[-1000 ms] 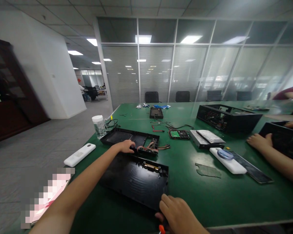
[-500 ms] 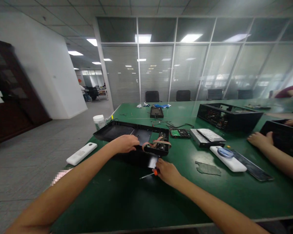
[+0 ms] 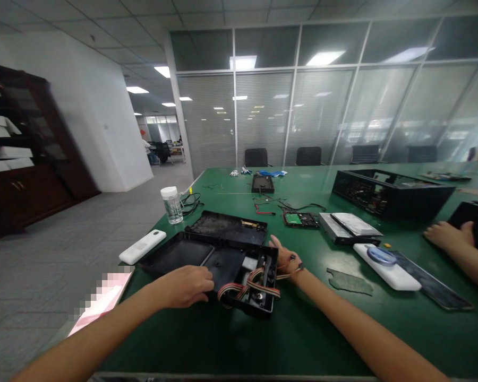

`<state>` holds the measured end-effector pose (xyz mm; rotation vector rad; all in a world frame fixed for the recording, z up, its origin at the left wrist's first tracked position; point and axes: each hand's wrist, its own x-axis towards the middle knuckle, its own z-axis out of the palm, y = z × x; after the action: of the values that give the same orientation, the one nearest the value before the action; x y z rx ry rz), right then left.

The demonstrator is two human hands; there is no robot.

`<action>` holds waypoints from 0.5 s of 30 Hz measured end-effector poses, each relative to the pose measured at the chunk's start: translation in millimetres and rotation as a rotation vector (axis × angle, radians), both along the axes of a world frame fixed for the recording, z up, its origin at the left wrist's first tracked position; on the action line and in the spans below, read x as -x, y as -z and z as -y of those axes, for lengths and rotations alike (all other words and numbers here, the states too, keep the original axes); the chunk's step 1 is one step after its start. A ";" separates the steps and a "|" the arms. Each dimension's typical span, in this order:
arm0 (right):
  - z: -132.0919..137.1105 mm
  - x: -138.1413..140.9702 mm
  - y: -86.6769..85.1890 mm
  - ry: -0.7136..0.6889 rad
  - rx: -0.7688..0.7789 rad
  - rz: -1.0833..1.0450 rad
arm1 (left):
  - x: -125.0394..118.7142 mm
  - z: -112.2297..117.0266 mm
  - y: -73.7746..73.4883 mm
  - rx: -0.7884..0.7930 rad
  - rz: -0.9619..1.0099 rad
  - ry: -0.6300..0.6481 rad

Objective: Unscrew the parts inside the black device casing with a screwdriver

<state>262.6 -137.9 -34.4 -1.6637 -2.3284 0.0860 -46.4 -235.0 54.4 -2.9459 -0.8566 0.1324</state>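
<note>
A black plastic equipment casing lies open in front of me, with several moulded compartments. My left hand is closed on its front edge, fingers curled over the rim. Striped ribbon cable loops out of the casing's right compartment, above metal parts. Against the casing's right end rests my right hand, its visible fingers stretched out; part of it is hidden behind the wall. Thin wires with small dark connectors lie across the right wrist. Directly behind the casing is a second black shell.
A clear jar and a white device stand left. At right are a green-and-black circuit unit, a silver drive, a dark flat scrap and another white device. A co-worker's hand touches a black case.
The casing has come toward me, and the second shell now shows behind it. My right hand has moved up to the casing's end; the orange-handled screwdriver it had is out of sight.
</note>
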 end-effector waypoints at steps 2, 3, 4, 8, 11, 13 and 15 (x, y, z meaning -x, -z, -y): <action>-5.6 -18.2 -0.7 0.086 -0.025 0.144 | 1.5 0.1 8.1 0.009 -0.020 -0.017; -7.9 -26.5 -1.6 0.120 -0.033 0.215 | 1.0 -1.3 11.5 0.010 -0.034 -0.028; -9.7 -34.0 -2.5 0.141 -0.029 0.266 | -0.1 -3.7 14.6 0.009 -0.050 -0.041; -11.9 -55.2 -5.7 0.197 0.064 0.290 | -3.8 -21.1 23.4 0.019 -0.126 -0.074; -12.9 -68.4 -6.7 0.276 0.118 0.275 | -1.1 -35.4 24.2 0.062 -0.105 -0.075; -15.9 -74.9 -6.9 0.305 0.134 0.272 | 2.2 -44.2 20.5 0.138 -0.065 -0.132; -20.7 -75.9 -6.4 0.303 0.143 0.198 | 3.2 -54.6 14.7 0.275 -0.037 -0.210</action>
<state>338.5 -117.2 -27.9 -2.1664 -2.2173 0.0274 -49.6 -180.4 39.7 -3.0781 -1.2331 0.3416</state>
